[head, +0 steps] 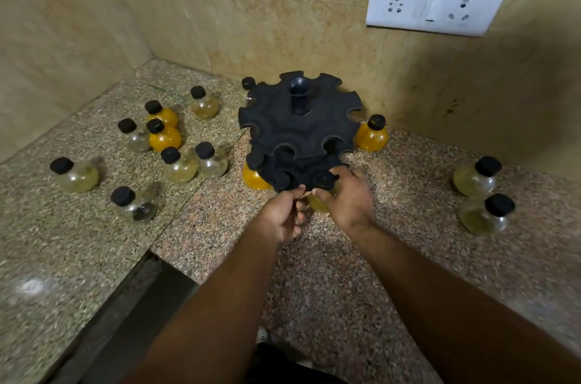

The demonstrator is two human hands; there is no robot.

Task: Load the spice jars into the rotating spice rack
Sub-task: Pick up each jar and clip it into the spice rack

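Just below frame centre, the right hand (pixel 349 198) grasps a black-capped round glass jar of yellow spice (pixel 323 191), seating its neck in the black two-tier rotating rack (pixel 298 128), seemingly steadied by the left hand (pixel 283 213) pinching its lower rim.

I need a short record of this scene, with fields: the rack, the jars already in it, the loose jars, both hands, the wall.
rack: black rotating spice rack, two tiers, on granite counter near the corner
jars in rack: lower tier front, orange jar and at least two more caps; upper tier slots look empty
loose jars left: nine, two of them orange
loose jars right: one orange jar by the rack, two pale jars
left hand: at the lower tier's front edge
right hand: on a pale jar at a front slot
wall: white socket plate
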